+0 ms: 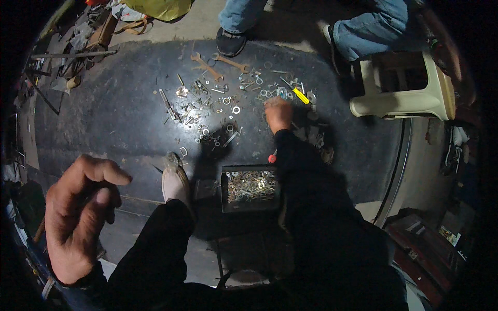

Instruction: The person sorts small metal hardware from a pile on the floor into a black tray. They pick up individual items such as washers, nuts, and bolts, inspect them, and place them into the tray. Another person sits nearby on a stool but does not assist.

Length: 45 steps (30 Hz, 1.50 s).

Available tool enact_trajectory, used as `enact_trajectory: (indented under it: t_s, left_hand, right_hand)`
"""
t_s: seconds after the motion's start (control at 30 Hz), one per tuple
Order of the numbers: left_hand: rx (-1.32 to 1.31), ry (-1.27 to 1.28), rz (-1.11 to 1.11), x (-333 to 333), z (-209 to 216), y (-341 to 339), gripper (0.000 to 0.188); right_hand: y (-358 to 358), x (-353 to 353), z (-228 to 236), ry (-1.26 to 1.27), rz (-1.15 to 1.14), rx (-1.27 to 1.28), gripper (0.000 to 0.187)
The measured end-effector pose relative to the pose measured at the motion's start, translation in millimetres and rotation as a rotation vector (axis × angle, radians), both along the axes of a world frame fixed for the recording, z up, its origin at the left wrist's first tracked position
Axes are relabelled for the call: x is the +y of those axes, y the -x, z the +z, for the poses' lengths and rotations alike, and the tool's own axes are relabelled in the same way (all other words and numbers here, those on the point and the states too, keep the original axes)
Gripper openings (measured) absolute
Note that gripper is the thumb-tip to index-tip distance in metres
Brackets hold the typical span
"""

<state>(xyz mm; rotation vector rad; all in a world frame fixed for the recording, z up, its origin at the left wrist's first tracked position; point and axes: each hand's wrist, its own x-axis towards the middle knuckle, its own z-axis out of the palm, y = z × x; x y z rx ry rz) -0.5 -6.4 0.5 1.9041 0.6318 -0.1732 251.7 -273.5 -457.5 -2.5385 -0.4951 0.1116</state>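
My left hand (83, 212) is raised at the lower left, its fingers loosely bent, the index finger apart from the thumb and nothing visible between them. Farther off, my right hand (278, 114) reaches down to the dark sheet (129, 124) on the floor. Its fingers are drawn together beside some washers (265, 94) and a yellow-handled screwdriver (300, 96); whatever they hold is hidden. Loose bolts, nuts and washers (236, 110) lie scattered left of that hand. Close to me stands a dark tray (251, 207) filled with mixed small hardware.
Two rusty open-ended spanners, one (207, 67) left of the other (232, 63), lie at the far side. Beyond them is another person's shoe (230, 42). A cream plastic stool (399, 101) lies at right. My shoe (175, 184) rests left of the tray.
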Motion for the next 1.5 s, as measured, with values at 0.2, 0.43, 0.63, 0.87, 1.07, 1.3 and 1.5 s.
enact_trajectory:
  t_s: [0.2,0.43,0.63,0.87,1.07,1.3,1.5]
  left_hand:
    - [0.020,0.000,-0.011,-1,3,0,0.020]
    - [-0.002,-0.023,-0.005,-7,8,2,0.023]
    - [-0.012,-0.003,0.001,-16,19,11,0.022]
    - [-0.061,-0.006,0.009,-16,25,17,0.022]
    - [-0.072,-0.015,0.010,-8,19,19,0.023]
    - [0.000,-0.014,0.042,3,5,17,0.022]
    - [-0.026,0.002,0.025,8,-5,10,0.021]
  right_hand:
    - [12,-4,9,-0.037,-0.079,0.097,0.015]
    - [28,-16,56,-0.068,0.124,0.398,0.017]
    - [28,-29,112,-0.018,0.625,1.076,0.018]
    - [62,-43,97,0.111,0.947,1.197,0.018]
    - [39,-32,68,0.046,0.342,0.208,0.018]
    - [30,16,33,0.039,0.062,0.194,0.020]
    - [36,27,37,0.130,0.002,0.144,0.020]
